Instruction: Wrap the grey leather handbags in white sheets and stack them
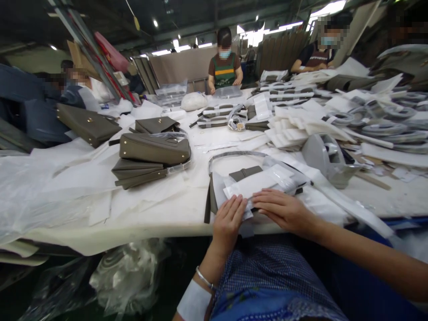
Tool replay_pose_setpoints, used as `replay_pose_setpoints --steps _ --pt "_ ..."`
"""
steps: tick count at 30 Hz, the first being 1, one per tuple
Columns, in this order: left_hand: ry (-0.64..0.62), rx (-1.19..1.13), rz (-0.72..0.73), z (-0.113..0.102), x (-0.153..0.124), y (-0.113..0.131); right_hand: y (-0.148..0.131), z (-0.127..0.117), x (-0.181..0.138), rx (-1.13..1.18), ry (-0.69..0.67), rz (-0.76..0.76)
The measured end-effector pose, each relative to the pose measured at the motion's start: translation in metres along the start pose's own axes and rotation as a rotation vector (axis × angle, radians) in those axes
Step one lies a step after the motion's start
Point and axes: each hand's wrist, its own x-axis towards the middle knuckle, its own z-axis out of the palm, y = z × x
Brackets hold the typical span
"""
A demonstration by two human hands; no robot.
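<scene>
An olive-brown handbag lies on the table in front of me, mostly covered by white wrapping paper. Its handle, covered in clear plastic, arches behind it. My left hand rests flat on the near edge of the paper, fingers stretched forward and close together. From the right, my right hand lies across the same edge with its fingers extended. Both palms face down, so anything beneath them is hidden.
Olive handbags stand to the left. A grey tape dispenser sits at right, near stacked white foam sheets and plastic-wrapped handles. Across the table is a masked co-worker; another works at far right.
</scene>
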Motion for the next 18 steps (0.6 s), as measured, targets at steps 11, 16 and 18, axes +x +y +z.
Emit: replay_pose_setpoints --steps 11,16,18 --pt "-0.095 -0.025 0.008 -0.003 0.002 -0.003 -0.008 0.062 -0.042 -0.201 0.007 -0.204" --pt "-0.141 -0.018 0.023 -0.006 0.004 -0.003 -0.012 0.064 -0.026 -0.191 0.13 -0.283" --pt "-0.139 -0.001 0.033 -0.008 0.005 -0.003 -0.013 0.061 -0.023 -0.126 0.14 -0.321"
